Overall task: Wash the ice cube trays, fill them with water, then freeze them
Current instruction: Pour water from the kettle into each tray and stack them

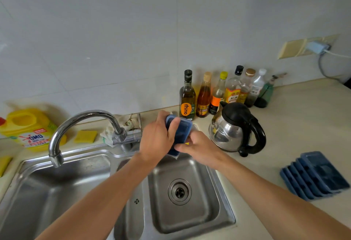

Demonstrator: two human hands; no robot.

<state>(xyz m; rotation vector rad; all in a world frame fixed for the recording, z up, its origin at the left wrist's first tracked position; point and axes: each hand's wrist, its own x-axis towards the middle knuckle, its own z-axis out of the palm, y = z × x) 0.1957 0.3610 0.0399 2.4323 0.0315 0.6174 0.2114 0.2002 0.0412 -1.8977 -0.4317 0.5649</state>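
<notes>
Over the sink, the left hand wraps the side of a blue ice tray, the right hand pinches its near end; seemingly light, bendy, probably slippery, so grip the rim.

Kettle beside bottle row; yellow detergent jug far left.

A white tiled wall fills the upper half, a yellowed socket plate at two o'clock. Below runs a cream countertop, with a steel double sink set in from six to eight o'clock.
</notes>
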